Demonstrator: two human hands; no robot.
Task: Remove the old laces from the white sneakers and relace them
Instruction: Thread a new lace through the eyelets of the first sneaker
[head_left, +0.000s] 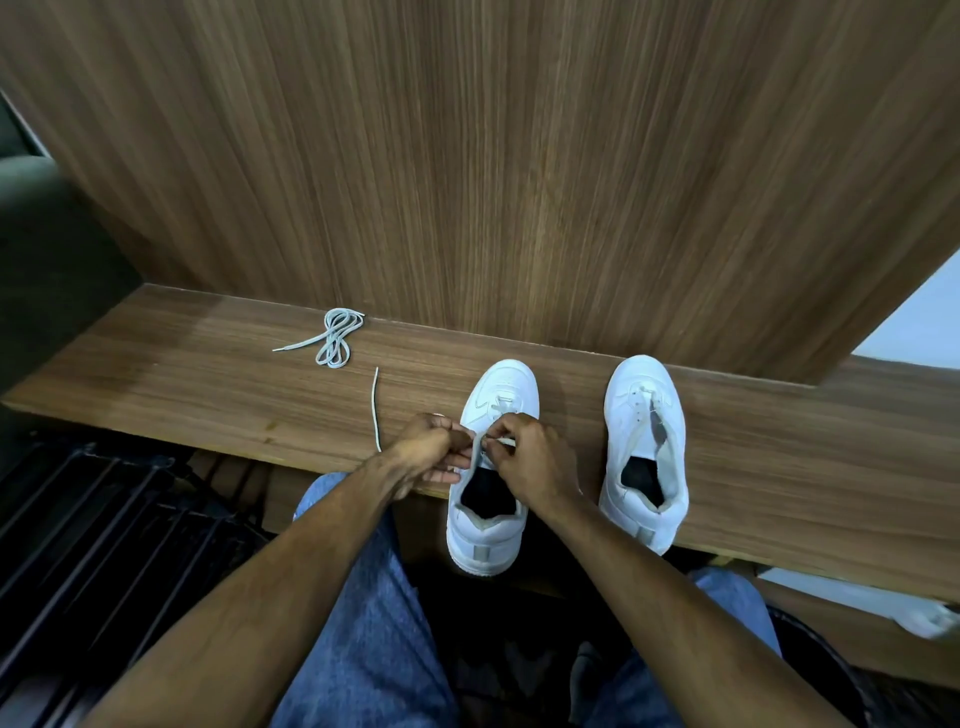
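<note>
left hand (434, 447) pinches lace (375, 410) beside left sneaker (493, 467) | right hand (524, 447) pinches lace end at eyelets | right sneaker (644, 447) apart, coiled lace (335, 335) beyond

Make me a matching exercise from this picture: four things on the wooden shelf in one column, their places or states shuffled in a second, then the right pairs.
Things
1. left sneaker
2. right sneaker
3. bundled lace
4. lace end

States
A. coiled in loops near the back wall, far left
B. lies stretched out on the shelf, just left of the left hand
C. untouched, with no lace through its eyelets
D. both hands at its eyelets, the right hand pinching a lace

Pairs: 1-D, 2-C, 3-A, 4-B
</note>
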